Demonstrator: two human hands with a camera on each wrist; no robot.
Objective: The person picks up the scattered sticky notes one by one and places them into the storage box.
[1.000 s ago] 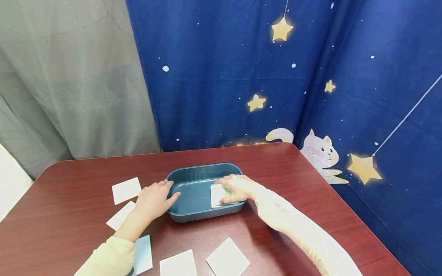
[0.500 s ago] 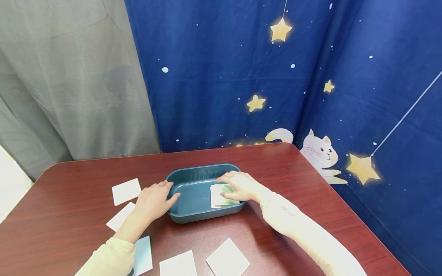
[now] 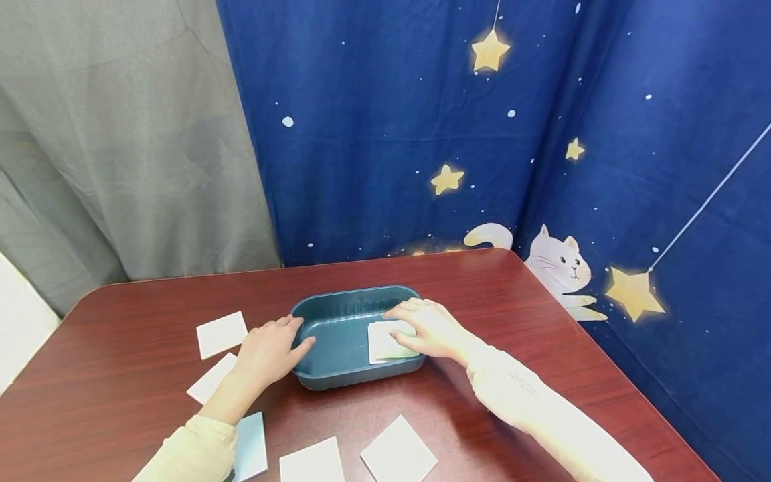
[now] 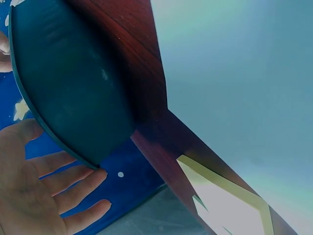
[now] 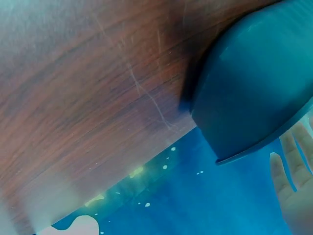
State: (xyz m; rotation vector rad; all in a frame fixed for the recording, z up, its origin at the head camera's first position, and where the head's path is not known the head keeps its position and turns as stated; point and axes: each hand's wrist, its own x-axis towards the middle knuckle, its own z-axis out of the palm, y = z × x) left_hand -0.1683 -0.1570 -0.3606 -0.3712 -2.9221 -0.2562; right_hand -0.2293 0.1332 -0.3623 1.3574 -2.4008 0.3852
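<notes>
A teal plastic bin (image 3: pixel 328 383) with rounded corners stands on the table between both hands. At its left end my left hand (image 3: pixel 265 351) touches the rim with spread, nearly straight fingers; the left wrist view shows fingertips (image 4: pixel 100 175) right at the rim. Over the bin's right end my right hand (image 3: pixel 430 329) hovers with loose fingers and nothing in its grasp. Beneath its thumb lies a small stack of square cards (image 3: pixel 381 343), white with a pale green one on top, partly hidden by that hand. The right wrist view shows extended fingers (image 5: pixel 295 164) beyond the bin's wall (image 5: pixel 249 93).
Flat white squares lie about the dark red wooden table (image 3: pixel 482 288): one (image 3: pixel 221 335) at the left, another (image 3: pixel 211 379) by the left forearm, two near the front (image 3: pixel 310 462). A light blue square (image 3: pixel 249 448) is partly under the left sleeve. Curtains hang behind.
My right hand has lifted off the cards and drawn slightly to the right, uncovering more of the pale green top card. The left hand and the bin have stayed put.
</notes>
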